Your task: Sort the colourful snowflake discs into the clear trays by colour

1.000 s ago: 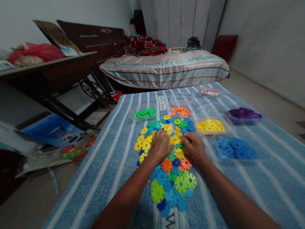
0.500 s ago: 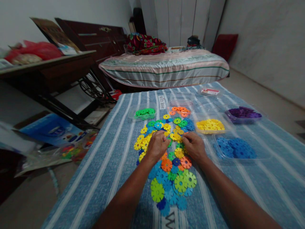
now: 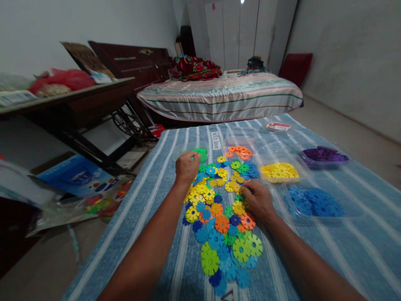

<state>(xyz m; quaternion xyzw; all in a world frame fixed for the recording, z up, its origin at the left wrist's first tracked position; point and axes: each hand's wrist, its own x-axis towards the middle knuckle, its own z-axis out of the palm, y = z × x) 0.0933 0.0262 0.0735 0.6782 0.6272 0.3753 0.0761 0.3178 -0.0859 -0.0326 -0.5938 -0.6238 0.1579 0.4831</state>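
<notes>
1. Since the earlier frame, the left hand (image 3: 187,167) has been carried away from the pile of discs (image 3: 223,223) to the far left, and is now found at the green discs (image 3: 201,154). The right hand (image 3: 258,200) has stayed at the pile.
2. Left hand: the fingers are curled inward over the near edge of the green discs. Whether a disc is held cannot be told.
3. Right hand: it is laid on the right side of the pile, with the fingers (image 3: 247,190) bent down and touching yellow and green pieces. No firm grip can be confirmed.
4. Pile of discs: mixed colours are spread flat on the blue striped cloth (image 3: 313,251), between the two forearms and beyond them.
5. Sorted lots are noted in clear trays around the far and right sides of the pile: green discs far left, orange discs (image 3: 239,151) beside them, yellow discs (image 3: 278,171) to the right, blue discs (image 3: 315,202) nearer on the right, and purple discs (image 3: 324,155) farthest right.
6. Surroundings: a bed (image 3: 219,94) is seen beyond the cloth, and a dark wooden table (image 3: 78,100) to the left.
</notes>
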